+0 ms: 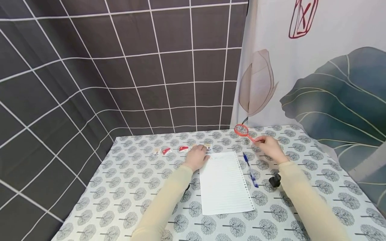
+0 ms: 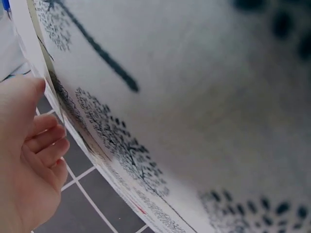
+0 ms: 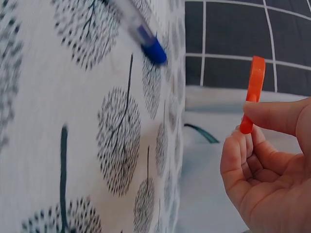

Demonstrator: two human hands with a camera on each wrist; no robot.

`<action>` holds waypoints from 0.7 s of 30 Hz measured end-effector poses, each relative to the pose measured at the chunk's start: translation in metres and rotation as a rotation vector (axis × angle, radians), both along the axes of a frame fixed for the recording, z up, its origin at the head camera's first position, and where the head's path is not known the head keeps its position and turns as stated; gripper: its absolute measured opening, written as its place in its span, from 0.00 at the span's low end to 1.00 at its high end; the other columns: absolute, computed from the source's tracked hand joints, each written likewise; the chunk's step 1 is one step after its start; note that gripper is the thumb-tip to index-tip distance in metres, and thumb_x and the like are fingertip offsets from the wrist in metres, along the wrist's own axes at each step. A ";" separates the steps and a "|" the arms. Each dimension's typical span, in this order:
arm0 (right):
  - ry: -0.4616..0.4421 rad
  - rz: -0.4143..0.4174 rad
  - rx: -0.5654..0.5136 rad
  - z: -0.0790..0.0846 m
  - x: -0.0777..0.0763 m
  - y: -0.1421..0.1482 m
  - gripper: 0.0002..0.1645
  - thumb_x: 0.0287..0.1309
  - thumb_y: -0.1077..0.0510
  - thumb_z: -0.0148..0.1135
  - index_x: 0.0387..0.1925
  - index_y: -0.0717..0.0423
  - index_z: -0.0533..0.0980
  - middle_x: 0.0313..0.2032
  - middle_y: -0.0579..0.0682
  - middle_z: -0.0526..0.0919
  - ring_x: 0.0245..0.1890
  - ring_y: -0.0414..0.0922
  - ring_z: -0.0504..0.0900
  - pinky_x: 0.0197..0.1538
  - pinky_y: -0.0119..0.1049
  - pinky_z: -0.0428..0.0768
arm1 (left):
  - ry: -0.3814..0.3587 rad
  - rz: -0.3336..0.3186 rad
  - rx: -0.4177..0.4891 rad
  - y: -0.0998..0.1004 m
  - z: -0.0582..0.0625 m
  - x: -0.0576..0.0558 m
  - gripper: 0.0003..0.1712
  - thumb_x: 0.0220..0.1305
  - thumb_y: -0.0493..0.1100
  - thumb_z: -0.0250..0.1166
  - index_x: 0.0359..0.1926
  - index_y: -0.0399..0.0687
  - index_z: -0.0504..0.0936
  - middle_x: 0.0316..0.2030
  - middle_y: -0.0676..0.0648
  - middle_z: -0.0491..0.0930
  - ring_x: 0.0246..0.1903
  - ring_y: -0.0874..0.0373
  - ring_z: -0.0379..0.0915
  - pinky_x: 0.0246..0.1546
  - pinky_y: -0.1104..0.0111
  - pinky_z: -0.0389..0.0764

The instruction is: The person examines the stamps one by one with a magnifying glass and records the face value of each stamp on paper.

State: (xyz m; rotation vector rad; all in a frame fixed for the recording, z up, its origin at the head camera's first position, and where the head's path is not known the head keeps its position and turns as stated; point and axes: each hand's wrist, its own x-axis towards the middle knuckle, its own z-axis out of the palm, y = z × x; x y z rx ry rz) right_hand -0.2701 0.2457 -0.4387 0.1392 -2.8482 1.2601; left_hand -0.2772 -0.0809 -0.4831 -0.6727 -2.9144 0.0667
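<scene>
In the head view my right hand (image 1: 270,149) pinches the handle of a red magnifying glass (image 1: 250,137) between thumb and fingers, its round lens raised towards the back edge of the table. The right wrist view shows the glass edge-on as an orange-red strip (image 3: 255,80) above the thumb. My left hand (image 1: 196,157) lies at the top left corner of a lined, hole-punched sheet (image 1: 226,187), by a small card (image 1: 208,147). Its fingers look loosely bent in the left wrist view, with nothing visible in them; the fingertips' contact is partly hidden.
A blue pen (image 1: 251,171) lies right of the sheet. Left of my left hand are small red-and-white cards (image 1: 183,148) and a pale one (image 1: 156,151) in a row. A tree-print cloth (image 1: 129,201) covers the table; a dark grid curtain (image 1: 175,67) hangs behind.
</scene>
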 end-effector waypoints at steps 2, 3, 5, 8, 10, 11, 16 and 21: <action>-0.001 0.008 0.004 0.000 -0.001 -0.005 0.19 0.69 0.56 0.57 0.52 0.68 0.77 0.44 0.63 0.82 0.37 0.53 0.79 0.35 0.37 0.76 | 0.021 0.006 0.008 0.000 0.000 -0.001 0.27 0.75 0.55 0.57 0.64 0.41 0.77 0.61 0.45 0.78 0.64 0.52 0.72 0.72 0.62 0.63; -0.002 0.013 0.003 0.000 -0.002 -0.007 0.19 0.69 0.56 0.57 0.52 0.67 0.77 0.44 0.62 0.82 0.37 0.53 0.79 0.35 0.37 0.76 | 0.026 0.007 0.015 0.000 0.000 -0.001 0.26 0.75 0.54 0.58 0.63 0.41 0.77 0.60 0.45 0.78 0.64 0.52 0.72 0.72 0.62 0.63; -0.009 0.027 -0.004 0.000 -0.002 -0.012 0.19 0.70 0.56 0.57 0.52 0.67 0.77 0.44 0.63 0.82 0.36 0.51 0.77 0.34 0.37 0.75 | 0.015 0.012 0.025 0.000 0.001 -0.001 0.25 0.75 0.52 0.58 0.64 0.41 0.77 0.61 0.45 0.77 0.64 0.52 0.71 0.72 0.62 0.63; -0.008 0.038 -0.023 -0.001 -0.002 -0.020 0.17 0.70 0.57 0.58 0.51 0.67 0.77 0.43 0.63 0.82 0.34 0.50 0.76 0.34 0.37 0.75 | -0.022 0.024 0.035 0.001 0.001 -0.001 0.25 0.76 0.52 0.56 0.65 0.42 0.76 0.63 0.45 0.76 0.65 0.52 0.71 0.70 0.62 0.67; -0.008 0.046 -0.033 -0.002 -0.003 -0.025 0.16 0.69 0.58 0.58 0.51 0.67 0.77 0.41 0.62 0.83 0.33 0.50 0.76 0.33 0.37 0.75 | -0.045 0.033 0.037 0.001 0.001 0.000 0.25 0.77 0.53 0.55 0.65 0.43 0.76 0.64 0.46 0.76 0.65 0.52 0.70 0.68 0.62 0.69; -0.005 0.049 -0.033 -0.002 -0.003 -0.027 0.15 0.69 0.59 0.58 0.50 0.66 0.78 0.41 0.62 0.83 0.33 0.49 0.76 0.34 0.37 0.75 | -0.051 0.035 0.040 0.001 0.001 0.000 0.25 0.77 0.52 0.55 0.65 0.44 0.76 0.64 0.46 0.76 0.65 0.52 0.70 0.67 0.62 0.71; 0.008 0.088 -0.025 -0.005 -0.006 -0.039 0.15 0.67 0.60 0.60 0.49 0.67 0.78 0.37 0.57 0.82 0.30 0.45 0.73 0.33 0.36 0.74 | -0.072 0.050 0.063 0.003 -0.001 -0.001 0.23 0.77 0.51 0.55 0.65 0.45 0.77 0.64 0.47 0.76 0.64 0.52 0.71 0.66 0.61 0.73; 0.011 0.114 -0.010 -0.007 -0.007 -0.051 0.14 0.67 0.59 0.60 0.48 0.65 0.79 0.35 0.53 0.81 0.29 0.45 0.73 0.32 0.36 0.74 | -0.083 0.061 0.095 0.004 0.000 0.000 0.22 0.76 0.50 0.56 0.64 0.45 0.78 0.63 0.47 0.76 0.63 0.52 0.72 0.64 0.61 0.75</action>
